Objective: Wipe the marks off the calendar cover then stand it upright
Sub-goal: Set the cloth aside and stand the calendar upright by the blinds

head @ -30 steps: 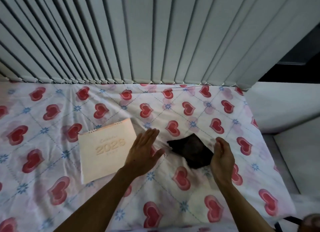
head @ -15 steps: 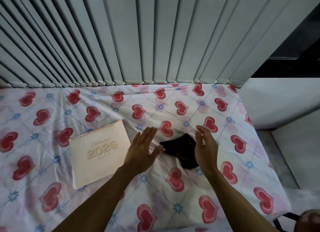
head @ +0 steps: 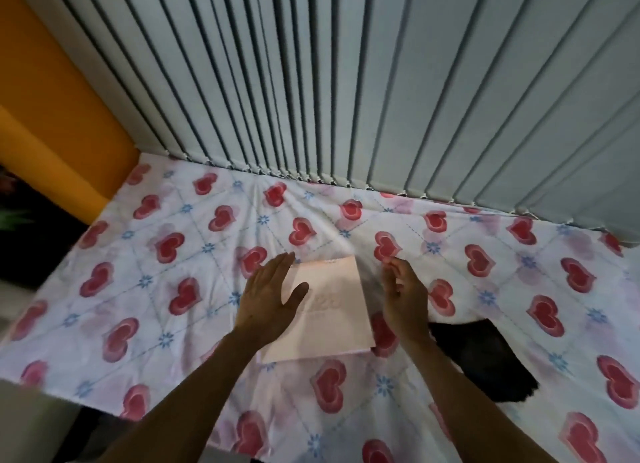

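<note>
Both hands, left hand (head: 268,298) and right hand (head: 405,294), now open and empty, have shifted from the dark cloth (head: 485,362) at lower right to flank the flat calendar (head: 332,310) at centre frame, suggesting wiping has not begun.

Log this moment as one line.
stage: reaching for calendar | calendar: flat on sheet | left hand: open, over its left edge | right hand: empty, beside it | cloth: unheld
</note>
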